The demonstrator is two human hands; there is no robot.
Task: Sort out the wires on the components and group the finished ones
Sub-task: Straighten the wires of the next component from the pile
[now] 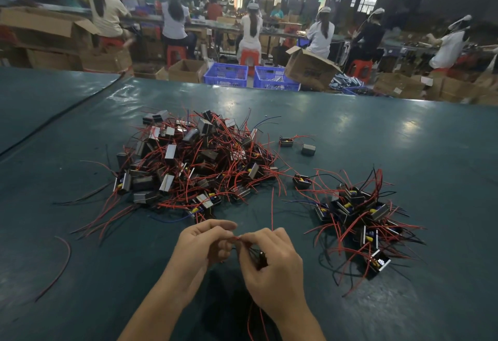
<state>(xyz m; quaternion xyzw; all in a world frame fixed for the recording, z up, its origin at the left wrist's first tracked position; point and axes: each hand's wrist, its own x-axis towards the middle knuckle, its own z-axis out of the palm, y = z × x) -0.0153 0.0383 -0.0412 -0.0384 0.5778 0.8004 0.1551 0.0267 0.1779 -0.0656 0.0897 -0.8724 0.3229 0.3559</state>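
Above the green counter (404,138), the left hand (200,246) and right hand (272,262) both pinch a red wire (237,238) between curled fingertips. A dark component (262,258) shows under the right palm. A large tangled pile (194,160) lies ahead and a smaller pile (361,219) to the right.

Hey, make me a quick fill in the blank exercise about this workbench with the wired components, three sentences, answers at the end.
1. The wire pinched by the left hand and right hand is ____ in colour.
2. The smaller pile of components lies to the ____ of the large pile.
3. Beyond the table, two plastic crates are ____ in colour.
Missing words: red; right; blue.
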